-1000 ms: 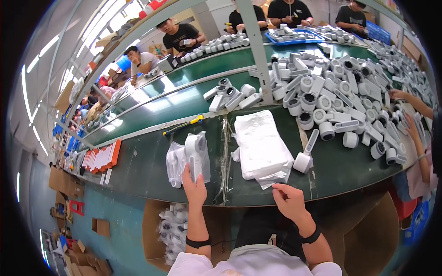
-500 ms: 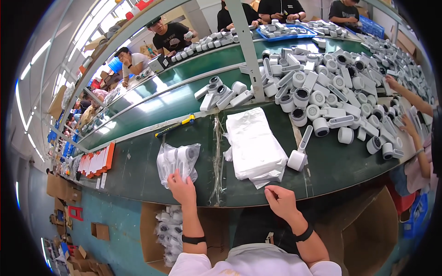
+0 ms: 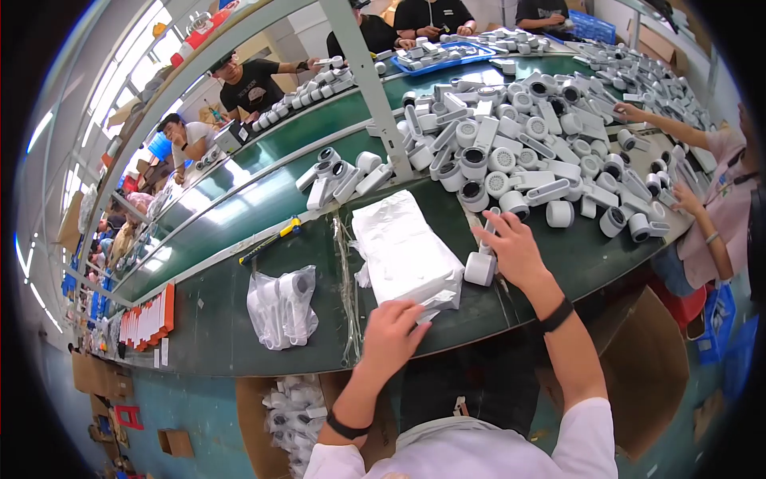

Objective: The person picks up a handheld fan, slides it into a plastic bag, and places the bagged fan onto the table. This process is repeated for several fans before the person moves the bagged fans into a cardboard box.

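My right hand (image 3: 517, 251) curls its fingers over the handle of a white handheld fan (image 3: 479, 270), which lies beside a stack of white plastic bags (image 3: 403, 243). At the near edge of that stack is my left hand (image 3: 391, 339), thumb and fingers slightly apart, with nothing plainly gripped. Left of the stack, a clear bag holding white fans (image 3: 282, 307) lies on the green table (image 3: 215, 335). A large heap of similar white fans (image 3: 527, 160) with round grilled heads spreads beyond my right hand.
A yellow-and-black cutter knife (image 3: 271, 239) lies behind the bagged fans. Orange-and-white boxes (image 3: 149, 319) stand at the left. Below the table edge is a carton (image 3: 255, 431) of bagged fans. A metal post (image 3: 363, 88) rises ahead; a co-worker's arm (image 3: 666, 130) reaches in from the right.
My left hand has left the bagged fans and moved right to the bag stack. My right hand has moved up and forward to the single fan. The view has shifted rightward.
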Available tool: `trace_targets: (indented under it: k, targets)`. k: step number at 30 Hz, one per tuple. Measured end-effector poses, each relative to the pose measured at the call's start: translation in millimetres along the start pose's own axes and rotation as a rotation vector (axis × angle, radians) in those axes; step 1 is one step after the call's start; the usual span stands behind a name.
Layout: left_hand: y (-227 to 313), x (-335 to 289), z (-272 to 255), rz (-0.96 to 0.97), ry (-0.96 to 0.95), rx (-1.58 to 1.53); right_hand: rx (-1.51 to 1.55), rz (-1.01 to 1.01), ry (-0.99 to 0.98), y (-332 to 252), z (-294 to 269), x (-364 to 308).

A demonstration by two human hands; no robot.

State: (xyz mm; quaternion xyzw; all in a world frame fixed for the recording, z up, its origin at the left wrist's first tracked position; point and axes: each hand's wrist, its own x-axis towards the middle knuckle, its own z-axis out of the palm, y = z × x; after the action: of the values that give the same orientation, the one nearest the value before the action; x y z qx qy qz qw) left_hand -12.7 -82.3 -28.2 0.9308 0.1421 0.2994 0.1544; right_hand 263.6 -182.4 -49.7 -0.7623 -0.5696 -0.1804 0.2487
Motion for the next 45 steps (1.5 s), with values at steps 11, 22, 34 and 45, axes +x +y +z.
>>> trace_targets:
  k: [11, 22, 34, 45]
  targets:
    - [-18.0, 17.9, 41.8, -0.033, -0.065, 0.198, 0.034, 0.009, 0.056, -4.3, -27.4, -19.3]
    - [-29.5, 32.6, 29.8, -0.131, 0.002, -0.117, 1.653, 0.817, 0.044, -85.2, -15.5, -63.3]
    - [-31.8, 37.3, 29.8, -0.290, 0.035, -0.260, 1.228, 0.868, 0.174, -134.1, 24.0, -22.1]
    - [-42.0, 38.0, 32.5, -0.499, 0.116, -0.315, 1.013, 0.966, 0.266, -126.1, 31.6, -18.9]
